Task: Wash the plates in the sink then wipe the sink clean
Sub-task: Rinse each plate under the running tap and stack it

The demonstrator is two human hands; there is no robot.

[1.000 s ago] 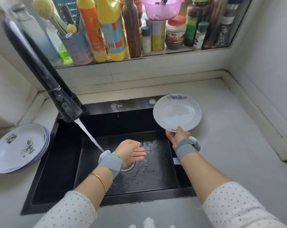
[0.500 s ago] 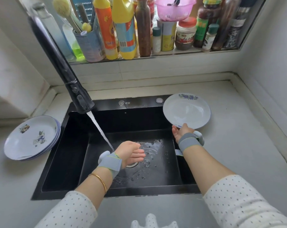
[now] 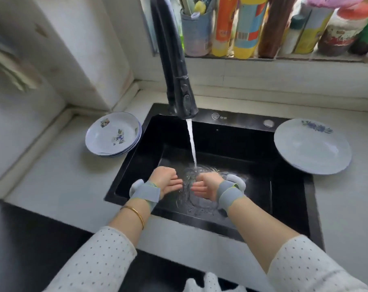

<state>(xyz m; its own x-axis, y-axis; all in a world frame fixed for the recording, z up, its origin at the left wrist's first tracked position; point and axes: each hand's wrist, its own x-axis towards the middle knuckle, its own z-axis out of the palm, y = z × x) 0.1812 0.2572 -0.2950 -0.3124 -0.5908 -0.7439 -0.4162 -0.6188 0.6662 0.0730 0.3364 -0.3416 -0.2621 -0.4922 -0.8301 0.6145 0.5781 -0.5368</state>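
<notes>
Your left hand [image 3: 167, 182] and right hand [image 3: 206, 185] are low in the sink [image 3: 242, 116] beside the tap's [image 3: 179, 81] stream, fingers relaxed, nearly straight, gripping nothing. One plate [image 3: 311, 148] lies on the counter [image 3: 58, 175] across the sink's right rim; the stack of plates [image 3: 112, 134] sits by its far-left corner. All are round, with no long axis, hollows upward. Risk: your wet arm could knock the right plate into the basin and chip it.
</notes>
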